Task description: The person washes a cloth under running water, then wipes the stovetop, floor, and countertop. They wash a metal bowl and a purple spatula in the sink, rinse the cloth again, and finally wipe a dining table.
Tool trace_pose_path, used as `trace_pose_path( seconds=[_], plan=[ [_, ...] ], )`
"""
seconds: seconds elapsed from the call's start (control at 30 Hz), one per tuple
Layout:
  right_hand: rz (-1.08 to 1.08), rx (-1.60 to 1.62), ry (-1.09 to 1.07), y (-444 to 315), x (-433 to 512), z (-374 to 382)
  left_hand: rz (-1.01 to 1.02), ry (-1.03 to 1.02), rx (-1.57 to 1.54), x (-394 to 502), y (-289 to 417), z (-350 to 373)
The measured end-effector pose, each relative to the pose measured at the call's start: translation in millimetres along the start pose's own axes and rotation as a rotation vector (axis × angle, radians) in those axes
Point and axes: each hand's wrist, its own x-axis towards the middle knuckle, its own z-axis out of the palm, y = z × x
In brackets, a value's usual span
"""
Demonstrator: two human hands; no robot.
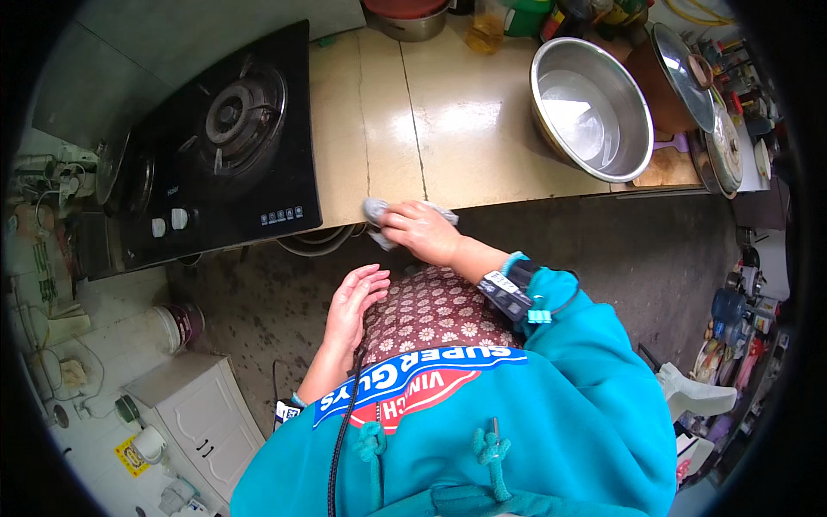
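Observation:
Under my right hand (423, 232) is a grey cloth (375, 210), gripped at the front edge of the beige tiled countertop (465, 142). Parts of the cloth stick out on both sides of the fingers and hang over the edge. My left hand (352, 304) is held in front of my body, beside the flowered apron (426, 316), its fingers slightly bent and nothing in it. To the left of the cloth lies the black glass gas hob (258, 187), with a burner (229, 116) and two knobs (179, 218).
A steel basin (591, 110) holding clear water stands on the counter's right, next to a brown lidded pot (672, 77) and a wooden board (669, 165). A red-lidded steel pot (407, 19) and bottles line the back. Pans (320, 240) show below the counter edge.

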Motion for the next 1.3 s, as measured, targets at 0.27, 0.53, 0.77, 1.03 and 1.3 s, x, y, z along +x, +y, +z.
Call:
trace_pose_path(
  seconds=[0.27,0.53,0.77,1.03,1.3],
  plan=[
    [0.885,0.748,0.443,14,-63,-89,-0.011,0.121,-0.066,-14,-19,-58],
    [0.704,-0.248,0.279,61,-38,-75,0.023,0.233,-0.171,-35,-41,-100],
    [0.632,-0.326,0.173,96,72,-14,-0.051,0.327,-0.216,-53,-63,-118],
    [0.410,-0.276,0.125,137,125,-15,-0.081,0.281,-0.224,-43,-70,-115],
    [0.972,-0.550,0.154,91,-65,-65,-0.083,0.180,-0.185,-23,-61,-112]
  ],
)
